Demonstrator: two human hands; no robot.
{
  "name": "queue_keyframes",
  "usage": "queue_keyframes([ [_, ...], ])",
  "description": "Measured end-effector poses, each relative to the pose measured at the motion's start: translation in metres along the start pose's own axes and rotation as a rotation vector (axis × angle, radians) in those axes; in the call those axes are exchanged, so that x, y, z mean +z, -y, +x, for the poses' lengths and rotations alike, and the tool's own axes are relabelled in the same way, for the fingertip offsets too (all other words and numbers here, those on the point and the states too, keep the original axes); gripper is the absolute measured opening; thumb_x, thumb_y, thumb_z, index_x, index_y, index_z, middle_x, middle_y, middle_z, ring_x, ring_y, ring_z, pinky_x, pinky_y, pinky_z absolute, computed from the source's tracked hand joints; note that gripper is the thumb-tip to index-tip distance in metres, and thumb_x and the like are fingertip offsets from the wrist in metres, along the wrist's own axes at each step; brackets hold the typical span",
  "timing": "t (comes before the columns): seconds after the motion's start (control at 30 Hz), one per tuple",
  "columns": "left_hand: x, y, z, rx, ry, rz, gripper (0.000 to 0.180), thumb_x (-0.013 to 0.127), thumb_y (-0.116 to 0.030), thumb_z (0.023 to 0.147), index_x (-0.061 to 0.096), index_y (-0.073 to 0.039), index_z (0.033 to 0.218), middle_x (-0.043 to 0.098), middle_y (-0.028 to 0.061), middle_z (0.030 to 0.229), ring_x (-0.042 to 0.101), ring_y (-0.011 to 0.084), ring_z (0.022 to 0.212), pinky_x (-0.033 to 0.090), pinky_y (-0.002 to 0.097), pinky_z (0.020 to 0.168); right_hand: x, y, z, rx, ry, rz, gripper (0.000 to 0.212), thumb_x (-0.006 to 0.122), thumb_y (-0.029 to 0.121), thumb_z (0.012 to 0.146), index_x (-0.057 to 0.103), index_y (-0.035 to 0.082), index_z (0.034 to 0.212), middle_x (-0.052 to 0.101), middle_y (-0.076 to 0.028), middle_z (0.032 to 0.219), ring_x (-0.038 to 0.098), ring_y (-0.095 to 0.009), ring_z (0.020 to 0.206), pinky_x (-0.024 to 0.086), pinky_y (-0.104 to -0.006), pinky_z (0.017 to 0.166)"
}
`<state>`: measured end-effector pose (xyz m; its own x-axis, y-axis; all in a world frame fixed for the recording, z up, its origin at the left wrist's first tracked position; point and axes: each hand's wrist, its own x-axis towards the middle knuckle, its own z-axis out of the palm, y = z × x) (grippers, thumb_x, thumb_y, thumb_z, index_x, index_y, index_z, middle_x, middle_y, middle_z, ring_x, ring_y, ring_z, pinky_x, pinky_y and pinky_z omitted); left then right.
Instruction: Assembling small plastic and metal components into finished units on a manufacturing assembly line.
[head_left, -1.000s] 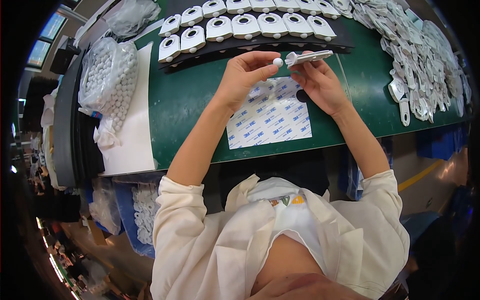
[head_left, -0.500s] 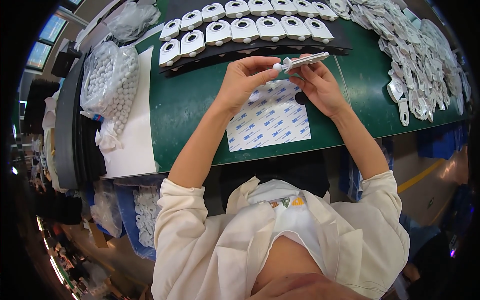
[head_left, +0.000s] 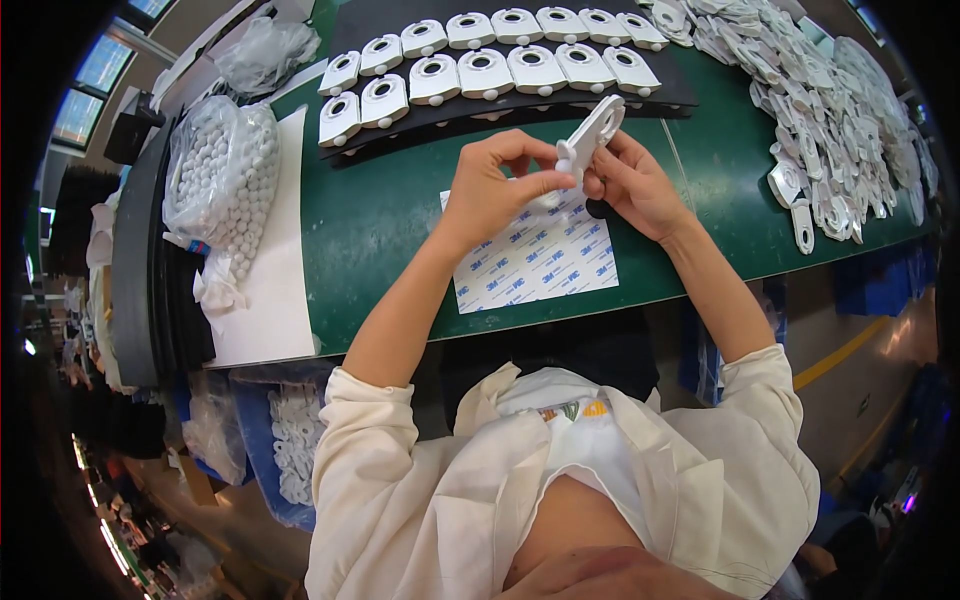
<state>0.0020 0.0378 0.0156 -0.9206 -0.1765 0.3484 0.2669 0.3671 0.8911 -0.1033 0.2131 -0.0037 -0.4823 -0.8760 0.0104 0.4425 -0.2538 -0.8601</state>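
Note:
My right hand (head_left: 642, 190) grips a flat white plastic piece (head_left: 592, 136) with a round hole at its far end, held up on edge above the bench. At the near end of that piece is a small white ball (head_left: 565, 166), pinched between the thumb and forefinger of my left hand (head_left: 492, 188). Whether the ball is seated in the piece or only touching it, I cannot tell. Below my hands lies a white sheet with blue print (head_left: 540, 262). A black round spot (head_left: 597, 209) shows at its edge, beside my right fingers.
Two rows of similar white pieces (head_left: 484, 74) stand on a black board (head_left: 665, 92) at the back. Loose white parts (head_left: 835, 150) are heaped at the right. A clear bag of white balls (head_left: 222, 165) lies at the left on white card (head_left: 270, 310). Blue bins stand below the bench (head_left: 380, 260).
The white piece has turned from lying nearly level to pointing up and away. Both hands have come slightly nearer to me, with the ball still at the left fingertips.

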Motion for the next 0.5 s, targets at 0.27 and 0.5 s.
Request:
queue_keyframes([
  [0.27,0.003,-0.005,-0.002,0.102,-0.008,-0.023,0.033,0.080,-0.016,0.060,0.067,-0.007,0.089,0.059,-0.0002,0.070,0.045,0.0079,0.060,0.037,0.0219,0.054,0.005,0.012,-0.006,-0.089,0.023,-0.253,0.021,0.052,0.015,0.090,0.050,0.007,0.110,0.056,-0.002,0.091,0.049,-0.008,0.072,0.041,-0.0217,0.064],
  [0.5,0.003,-0.008,-0.006,-0.004,-0.054,-0.092,0.047,0.075,-0.013,0.068,0.058,-0.007,0.112,0.059,0.0005,0.072,0.048,0.0072,0.063,0.040,0.0206,0.059,-0.028,0.090,0.017,-0.301,-0.373,-0.578,0.035,0.058,0.014,0.084,0.051,0.001,0.115,0.061,0.000,0.088,0.054,-0.006,0.078,0.041,-0.0181,0.066],
])
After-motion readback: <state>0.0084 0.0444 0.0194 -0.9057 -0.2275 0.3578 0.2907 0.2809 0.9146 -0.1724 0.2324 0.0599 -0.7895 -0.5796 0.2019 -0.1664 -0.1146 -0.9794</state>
